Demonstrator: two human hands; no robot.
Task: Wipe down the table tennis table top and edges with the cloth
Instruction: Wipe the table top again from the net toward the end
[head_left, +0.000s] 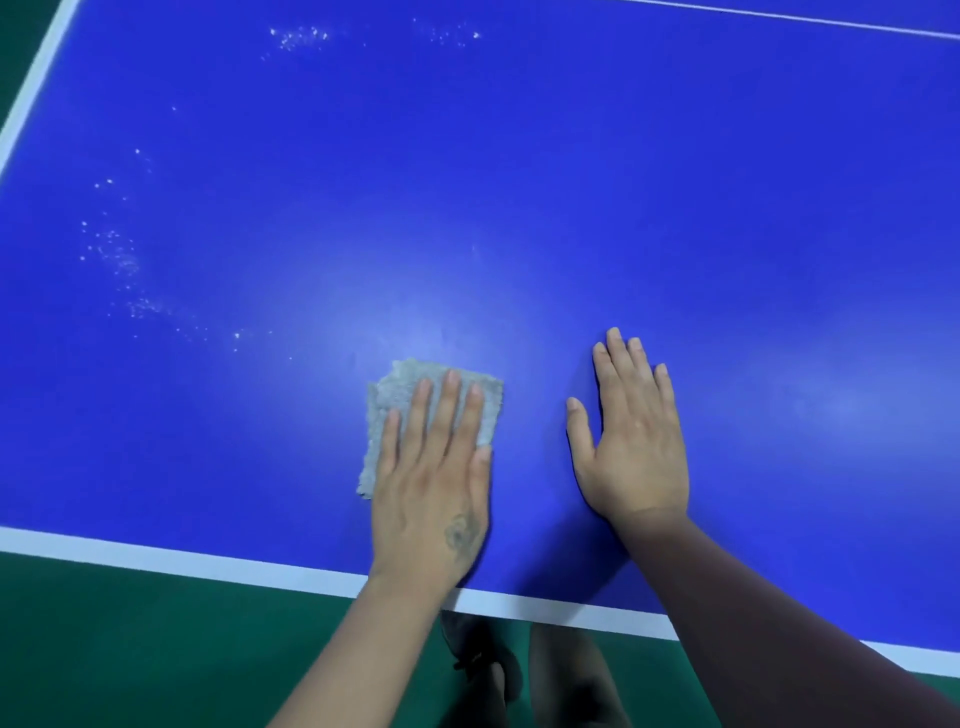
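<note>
The blue table tennis table top (519, 182) fills most of the view, with a white line (156, 558) along its near edge. A folded grey cloth (395, 400) lies flat on it near that edge. My left hand (434, 478) presses down on the cloth with straight fingers and covers its lower right part. My right hand (631, 436) rests flat on the bare blue surface just to the right of the cloth, fingers straight, not touching it.
White specks of dust (117, 254) are scattered over the left part of the top, and more specks (301, 36) lie at the far side. A white side line (36, 83) runs along the left edge. Green floor (156, 649) and my feet (483, 654) show below.
</note>
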